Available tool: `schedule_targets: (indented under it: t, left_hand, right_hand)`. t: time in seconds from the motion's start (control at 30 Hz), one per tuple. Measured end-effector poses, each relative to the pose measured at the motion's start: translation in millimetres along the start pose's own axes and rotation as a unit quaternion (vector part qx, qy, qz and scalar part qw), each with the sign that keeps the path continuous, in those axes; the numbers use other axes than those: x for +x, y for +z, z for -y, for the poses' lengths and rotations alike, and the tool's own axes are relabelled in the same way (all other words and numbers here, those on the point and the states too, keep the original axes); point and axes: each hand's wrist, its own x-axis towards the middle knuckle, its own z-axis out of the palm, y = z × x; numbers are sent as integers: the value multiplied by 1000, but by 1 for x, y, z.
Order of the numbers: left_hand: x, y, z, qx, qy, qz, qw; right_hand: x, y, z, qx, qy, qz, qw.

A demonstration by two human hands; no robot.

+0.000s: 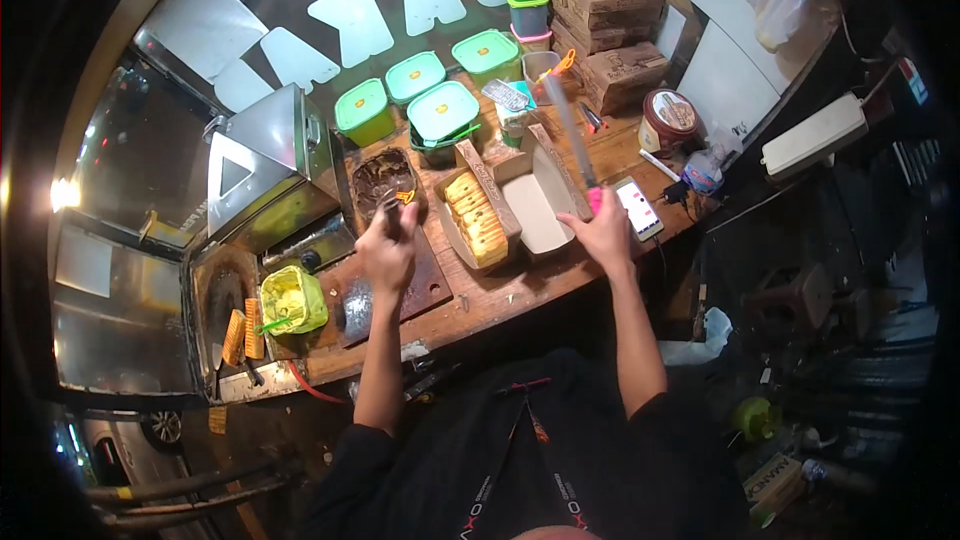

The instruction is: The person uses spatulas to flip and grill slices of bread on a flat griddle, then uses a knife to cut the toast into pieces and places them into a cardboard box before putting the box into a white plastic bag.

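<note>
My right hand [606,234] grips the pink handle of a long-bladed knife [571,127], whose blade points up and away over the counter. My left hand [387,251] is closed around a small dark utensil [391,211], blurred and partly hidden, by the near edge of a chocolate-smeared tub [382,176]. A small orange piece shows beside those fingers. Between my hands stands an open cardboard box [457,244] holding sliced, toasted bread [477,219]. Beside it on the right, a second open cardboard box [531,214] shows its bare inside, close to my right thumb.
A lidded metal griddle box [262,165] stands left; below it are a yellow-green tub of spread [294,300] and toasted bread pieces [244,334] on a hotplate. Green-lidded containers [442,111] and stacked cartons [615,15] line the back. A phone [637,208] lies right.
</note>
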Motion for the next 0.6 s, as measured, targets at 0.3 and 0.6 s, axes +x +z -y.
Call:
schedule_targets:
  t: [0.3,0.6]
  left_hand:
    - [-28,98,163,211,-194,196,938]
    - [-44,191,130,-25,-171,206,963]
  right_hand:
    - [-9,-109,-7,-1,40,-2,999]
    - [-45,-191,-69,219,111,-11,969]
